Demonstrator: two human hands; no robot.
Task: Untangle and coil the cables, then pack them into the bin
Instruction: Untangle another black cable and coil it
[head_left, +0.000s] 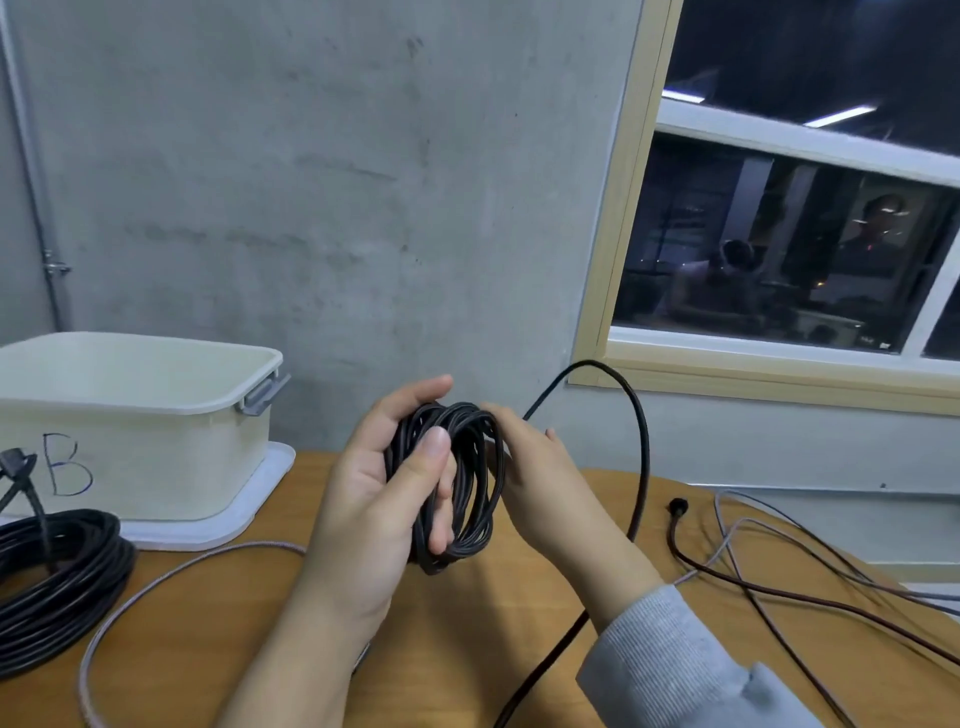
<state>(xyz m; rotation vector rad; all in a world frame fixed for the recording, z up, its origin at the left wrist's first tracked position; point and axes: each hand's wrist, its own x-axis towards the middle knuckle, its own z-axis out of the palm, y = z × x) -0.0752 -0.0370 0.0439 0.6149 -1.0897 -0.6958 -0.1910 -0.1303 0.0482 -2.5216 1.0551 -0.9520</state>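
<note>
My left hand (384, 488) grips a small coil of dark cable (470, 483) held upright above the wooden table (467, 649), thumb across its front and fingers behind. My right hand (540, 483) touches the coil's right side, its fingers hidden behind the loops. A free length of the same cable (641, 431) arches up from the coil and drops to the table on the right. The cream bin (156, 410), marked with a letter B, stands open at the left on its lid. Its inside is hidden from this angle.
A large coil of black cable (57, 582) lies at the left edge in front of the bin. A pinkish braided cable (171, 577) curves across the table near it. Several thin loose cables (779, 577) spread over the right side. A concrete wall and window stand behind.
</note>
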